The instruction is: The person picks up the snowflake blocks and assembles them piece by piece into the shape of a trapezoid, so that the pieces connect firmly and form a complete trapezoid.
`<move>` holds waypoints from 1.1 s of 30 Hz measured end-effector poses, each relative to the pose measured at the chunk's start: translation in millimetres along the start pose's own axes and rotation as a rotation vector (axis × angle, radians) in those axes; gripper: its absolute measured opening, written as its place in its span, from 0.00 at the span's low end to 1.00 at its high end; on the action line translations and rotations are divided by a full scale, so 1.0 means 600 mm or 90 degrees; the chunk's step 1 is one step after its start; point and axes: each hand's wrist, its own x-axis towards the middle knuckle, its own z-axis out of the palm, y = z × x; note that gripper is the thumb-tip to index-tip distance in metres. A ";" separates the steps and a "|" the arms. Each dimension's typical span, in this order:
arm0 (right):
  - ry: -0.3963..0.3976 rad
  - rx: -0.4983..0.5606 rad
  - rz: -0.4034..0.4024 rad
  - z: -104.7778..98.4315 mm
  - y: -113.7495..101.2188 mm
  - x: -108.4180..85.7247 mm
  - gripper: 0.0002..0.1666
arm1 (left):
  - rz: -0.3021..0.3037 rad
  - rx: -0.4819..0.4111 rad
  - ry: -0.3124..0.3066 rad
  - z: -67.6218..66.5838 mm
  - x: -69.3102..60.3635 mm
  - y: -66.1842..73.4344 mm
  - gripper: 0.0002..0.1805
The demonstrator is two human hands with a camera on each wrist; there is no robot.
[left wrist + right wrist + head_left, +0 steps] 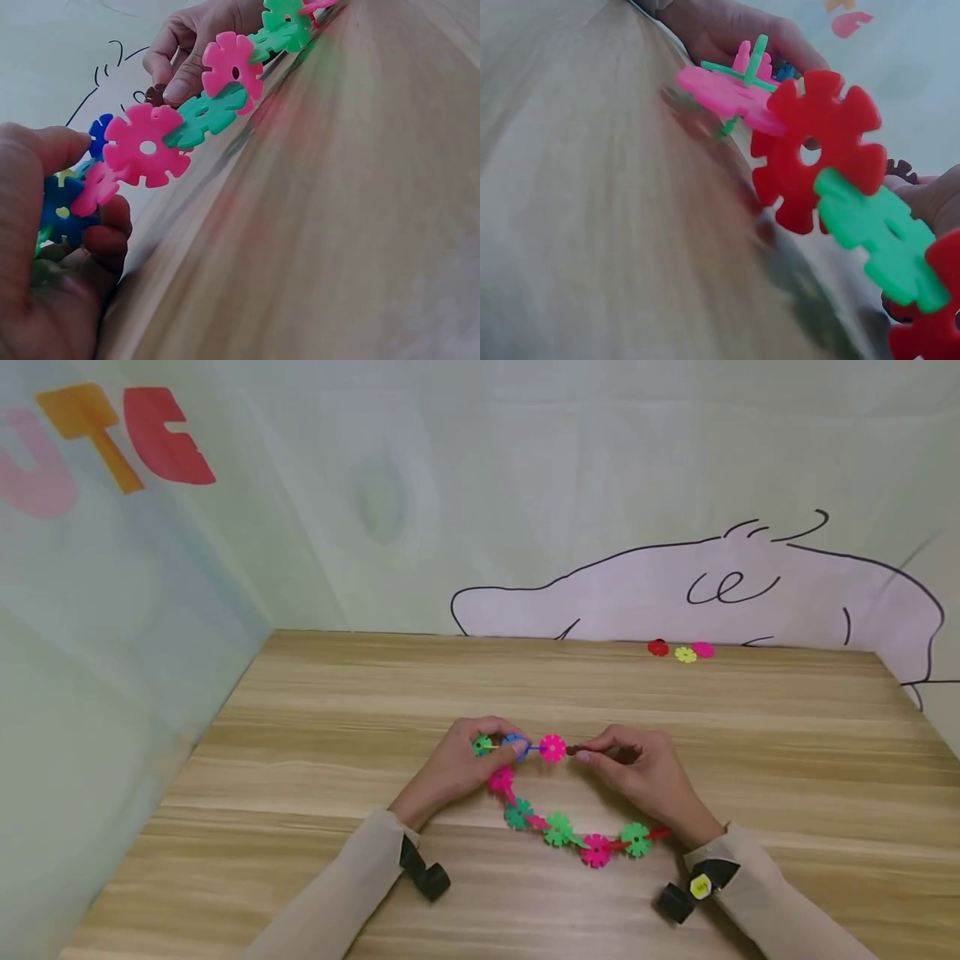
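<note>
A chain of notched, flower-shaped plastic discs curves between the hands, with its lower run of pink, green and red pieces nearest the wearer. My left hand (467, 758) holds the chain at a blue disc (514, 745), its thumb lying over it. A pink disc (552, 748) sticks out to the right of that, joined through a thin edge-on blue piece. Between right thumb and forefinger, my right hand (641, 770) pinches a brown disc (154, 95) against or close to the pink one's edge; contact cannot be told. A red disc (840, 150) hangs near the chain's right end.
At the back edge of the wooden table (360, 685) lie a red disc (657, 647), a yellow disc (686, 655) and a pink disc (703, 649). Behind them rises a printed cloth backdrop (315, 510).
</note>
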 end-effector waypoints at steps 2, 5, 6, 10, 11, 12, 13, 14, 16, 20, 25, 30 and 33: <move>0.006 -0.002 -0.017 0.003 0.002 0.001 0.09 | 0.005 0.002 -0.005 0.000 0.001 0.000 0.10; 0.018 0.002 -0.047 0.007 0.002 0.003 0.10 | 0.011 0.004 -0.009 0.000 0.002 -0.001 0.10; 0.023 0.004 -0.056 0.009 0.002 0.004 0.10 | 0.013 0.007 -0.011 0.000 0.002 -0.001 0.10; 0.043 0.007 -0.089 0.014 0.003 0.011 0.07 | 0.028 0.010 -0.015 0.000 0.003 -0.002 0.09; 0.045 0.009 -0.096 0.015 0.003 0.014 0.06 | 0.031 0.011 -0.016 -0.001 0.003 -0.002 0.09; 0.047 0.010 -0.099 0.015 0.004 0.016 0.05 | 0.035 0.010 -0.016 -0.001 0.003 -0.002 0.09; 0.047 0.014 -0.103 0.016 0.004 0.018 0.05 | 0.037 0.008 -0.017 -0.001 0.003 -0.002 0.09; 0.046 0.019 -0.106 0.016 0.005 0.020 0.05 | 0.040 0.008 -0.017 -0.001 0.003 -0.002 0.08; 0.042 0.026 -0.120 0.016 0.006 0.022 0.07 | 0.040 0.007 -0.019 -0.001 0.003 -0.001 0.08; 0.023 0.031 -0.154 0.017 0.007 0.024 0.14 | 0.029 0.003 -0.022 0.000 0.002 -0.001 0.07; -0.032 0.048 -0.113 0.011 0.015 0.032 0.10 | 0.013 0.007 -0.013 0.003 0.000 0.000 0.08; 0.022 0.015 0.013 -0.026 0.047 0.068 0.11 | 0.007 0.009 0.028 0.006 0.000 0.000 0.09; 0.165 -0.131 0.047 -0.054 0.082 0.101 0.14 | 0.012 0.000 0.049 0.008 0.002 -0.003 0.10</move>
